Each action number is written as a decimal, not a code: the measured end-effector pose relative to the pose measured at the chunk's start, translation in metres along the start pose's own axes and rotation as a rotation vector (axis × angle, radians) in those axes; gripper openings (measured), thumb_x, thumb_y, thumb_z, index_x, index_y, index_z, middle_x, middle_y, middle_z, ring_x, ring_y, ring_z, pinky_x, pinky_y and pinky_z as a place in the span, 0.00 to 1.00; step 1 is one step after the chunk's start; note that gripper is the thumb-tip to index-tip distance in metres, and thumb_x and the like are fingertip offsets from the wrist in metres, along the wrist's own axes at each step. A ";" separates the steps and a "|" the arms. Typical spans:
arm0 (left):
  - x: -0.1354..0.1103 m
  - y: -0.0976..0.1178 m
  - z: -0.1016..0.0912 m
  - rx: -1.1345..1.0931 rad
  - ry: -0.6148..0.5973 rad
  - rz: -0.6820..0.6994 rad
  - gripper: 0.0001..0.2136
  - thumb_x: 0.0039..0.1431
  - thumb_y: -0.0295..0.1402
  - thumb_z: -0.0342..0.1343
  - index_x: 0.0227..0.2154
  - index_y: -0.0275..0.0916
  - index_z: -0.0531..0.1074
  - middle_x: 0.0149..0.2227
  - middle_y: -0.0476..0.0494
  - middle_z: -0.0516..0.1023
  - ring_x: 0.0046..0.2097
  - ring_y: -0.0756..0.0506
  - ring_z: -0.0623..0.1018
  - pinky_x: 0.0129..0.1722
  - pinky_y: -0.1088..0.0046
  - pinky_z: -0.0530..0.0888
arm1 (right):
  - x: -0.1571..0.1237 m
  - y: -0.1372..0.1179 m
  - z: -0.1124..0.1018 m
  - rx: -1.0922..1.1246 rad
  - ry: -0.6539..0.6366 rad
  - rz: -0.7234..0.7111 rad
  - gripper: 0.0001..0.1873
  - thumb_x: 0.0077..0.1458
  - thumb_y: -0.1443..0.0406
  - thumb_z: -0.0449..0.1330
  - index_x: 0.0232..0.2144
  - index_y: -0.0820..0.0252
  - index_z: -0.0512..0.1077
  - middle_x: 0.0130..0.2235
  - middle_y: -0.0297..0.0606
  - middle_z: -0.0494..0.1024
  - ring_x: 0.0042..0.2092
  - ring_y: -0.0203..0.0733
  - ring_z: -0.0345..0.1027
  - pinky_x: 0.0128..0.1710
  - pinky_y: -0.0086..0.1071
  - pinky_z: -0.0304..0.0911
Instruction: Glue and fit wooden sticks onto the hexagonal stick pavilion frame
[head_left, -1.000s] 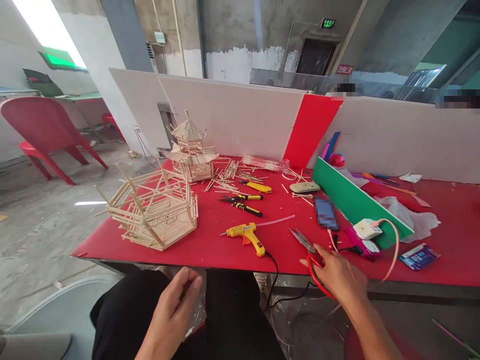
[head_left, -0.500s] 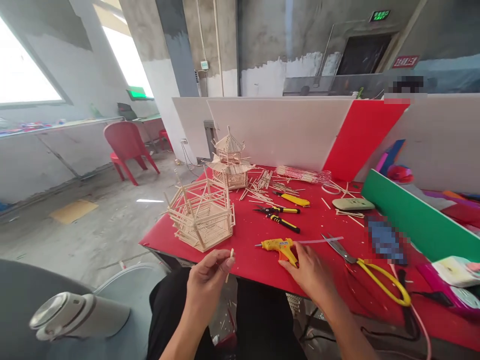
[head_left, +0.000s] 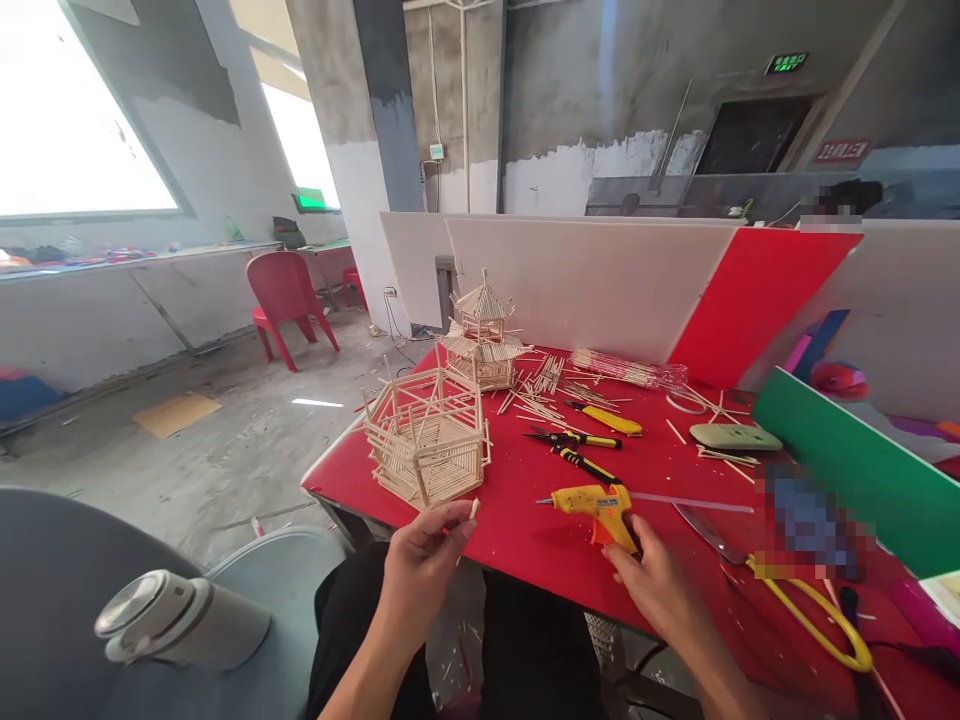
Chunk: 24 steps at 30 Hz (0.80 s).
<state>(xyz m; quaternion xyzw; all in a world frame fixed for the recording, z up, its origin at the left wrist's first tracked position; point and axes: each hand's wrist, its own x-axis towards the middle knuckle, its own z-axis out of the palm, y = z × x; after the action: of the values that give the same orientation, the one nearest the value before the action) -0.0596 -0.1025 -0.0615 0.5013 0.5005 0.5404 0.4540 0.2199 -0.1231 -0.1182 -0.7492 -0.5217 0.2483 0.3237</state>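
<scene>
My left hand (head_left: 424, 560) is closed in a pinch on a short wooden stick (head_left: 474, 508), held upright at the table's front edge. My right hand (head_left: 652, 570) is wrapped round the handle of a yellow glue gun (head_left: 589, 500). Its nozzle points left, and a clear glue stick (head_left: 694, 502) sticks out of its back. Just beyond my left hand stands an open six-sided frame of wooden sticks (head_left: 427, 450). Behind that frame is a tiered stick pagoda (head_left: 484, 345) with a pointed roof.
Black-and-yellow pliers (head_left: 581, 455), a yellow utility knife (head_left: 611, 418) and loose sticks (head_left: 536, 405) lie on the red table (head_left: 517, 545). Yellow-handled scissors (head_left: 810, 610) are at the right, near a green board (head_left: 847, 450). A lidded flask (head_left: 187, 620) stands at lower left.
The glue gun looks nearer and slightly raised, with my right hand now lower on its handle. My left hand still pinches the stick. The whole view has shifted a little.
</scene>
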 end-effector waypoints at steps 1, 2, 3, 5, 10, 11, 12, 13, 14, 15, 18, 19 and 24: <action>0.001 0.000 0.000 0.014 0.006 0.002 0.10 0.48 0.37 0.68 0.32 0.37 0.83 0.31 0.43 0.81 0.33 0.46 0.74 0.31 0.74 0.70 | -0.005 -0.007 -0.003 0.079 0.002 -0.024 0.20 0.57 0.58 0.52 0.50 0.57 0.70 0.31 0.39 0.80 0.31 0.46 0.75 0.29 0.32 0.65; 0.001 0.001 -0.001 0.033 0.011 0.007 0.10 0.48 0.37 0.68 0.31 0.37 0.83 0.30 0.43 0.81 0.32 0.46 0.74 0.31 0.74 0.70 | -0.011 -0.017 -0.007 0.144 -0.010 -0.063 0.21 0.58 0.57 0.52 0.52 0.57 0.68 0.29 0.36 0.78 0.29 0.44 0.74 0.27 0.32 0.65; 0.001 0.002 -0.001 0.055 0.018 0.015 0.09 0.47 0.37 0.68 0.30 0.37 0.83 0.29 0.44 0.80 0.31 0.47 0.74 0.31 0.74 0.70 | -0.016 -0.028 -0.011 0.187 -0.024 -0.106 0.21 0.59 0.56 0.52 0.52 0.57 0.67 0.27 0.34 0.76 0.27 0.43 0.72 0.26 0.31 0.64; 0.001 0.005 -0.002 0.101 0.031 0.042 0.07 0.48 0.36 0.67 0.28 0.38 0.82 0.28 0.46 0.80 0.30 0.47 0.73 0.31 0.74 0.70 | -0.025 -0.052 -0.018 0.233 -0.067 -0.237 0.19 0.60 0.54 0.53 0.49 0.56 0.68 0.27 0.33 0.75 0.27 0.42 0.71 0.26 0.30 0.65; -0.003 0.013 -0.003 0.160 0.054 0.116 0.03 0.50 0.33 0.65 0.27 0.40 0.81 0.29 0.47 0.81 0.30 0.48 0.74 0.31 0.75 0.70 | -0.030 -0.093 -0.017 0.044 0.183 -0.377 0.23 0.49 0.46 0.64 0.36 0.56 0.68 0.23 0.30 0.73 0.24 0.40 0.69 0.23 0.29 0.64; -0.004 0.014 -0.004 0.165 0.055 0.128 0.03 0.50 0.32 0.65 0.27 0.40 0.81 0.29 0.47 0.81 0.31 0.47 0.74 0.31 0.75 0.70 | -0.028 -0.095 -0.014 -0.014 0.243 -0.391 0.23 0.49 0.45 0.65 0.34 0.56 0.68 0.22 0.31 0.73 0.23 0.39 0.69 0.21 0.29 0.62; -0.004 0.015 -0.004 0.173 0.054 0.139 0.02 0.50 0.32 0.65 0.27 0.40 0.81 0.29 0.47 0.81 0.31 0.47 0.75 0.32 0.75 0.70 | -0.027 -0.095 -0.010 -0.065 0.288 -0.410 0.22 0.50 0.45 0.64 0.33 0.56 0.68 0.22 0.31 0.73 0.22 0.39 0.69 0.21 0.29 0.61; -0.005 0.015 -0.005 0.182 0.051 0.148 0.02 0.51 0.31 0.64 0.27 0.40 0.81 0.30 0.46 0.81 0.31 0.47 0.75 0.32 0.75 0.71 | -0.026 -0.094 -0.007 -0.105 0.324 -0.434 0.21 0.52 0.46 0.62 0.33 0.56 0.68 0.23 0.32 0.74 0.22 0.39 0.69 0.20 0.29 0.61; -0.005 0.016 -0.005 0.192 0.047 0.157 0.02 0.51 0.31 0.64 0.27 0.41 0.81 0.30 0.46 0.81 0.32 0.47 0.76 0.33 0.75 0.71 | -0.025 -0.093 -0.005 -0.140 0.349 -0.460 0.19 0.54 0.47 0.61 0.33 0.56 0.68 0.23 0.32 0.75 0.22 0.39 0.70 0.21 0.29 0.61; -0.005 0.016 -0.005 0.202 0.041 0.163 0.02 0.52 0.30 0.64 0.27 0.41 0.81 0.30 0.46 0.81 0.32 0.46 0.76 0.33 0.75 0.71 | -0.024 -0.091 -0.002 -0.169 0.371 -0.486 0.17 0.55 0.49 0.60 0.34 0.56 0.69 0.24 0.32 0.76 0.22 0.39 0.70 0.21 0.29 0.61; -0.006 0.016 -0.004 0.218 0.030 0.174 0.02 0.52 0.29 0.63 0.27 0.41 0.81 0.30 0.46 0.82 0.33 0.46 0.76 0.33 0.75 0.71 | -0.023 -0.086 0.000 -0.236 0.425 -0.552 0.15 0.58 0.52 0.58 0.38 0.57 0.70 0.25 0.33 0.77 0.22 0.39 0.70 0.21 0.30 0.61; -0.006 0.016 -0.004 0.220 0.030 0.177 0.02 0.52 0.29 0.63 0.27 0.41 0.81 0.30 0.46 0.82 0.33 0.46 0.77 0.33 0.75 0.71 | -0.022 -0.085 0.000 -0.257 0.439 -0.570 0.15 0.58 0.53 0.57 0.39 0.57 0.70 0.26 0.33 0.78 0.22 0.39 0.70 0.21 0.30 0.61; -0.008 0.013 -0.003 0.229 0.022 0.193 0.03 0.53 0.29 0.63 0.26 0.41 0.80 0.30 0.47 0.81 0.34 0.46 0.77 0.34 0.76 0.71 | -0.021 -0.083 0.000 -0.309 0.472 -0.609 0.16 0.60 0.54 0.55 0.41 0.59 0.71 0.26 0.34 0.78 0.21 0.40 0.69 0.21 0.31 0.60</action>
<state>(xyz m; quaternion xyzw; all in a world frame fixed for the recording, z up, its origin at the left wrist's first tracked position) -0.0622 -0.1117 -0.0489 0.5896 0.5133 0.5263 0.3345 0.1616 -0.1222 -0.0554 -0.6366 -0.6622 -0.1189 0.3769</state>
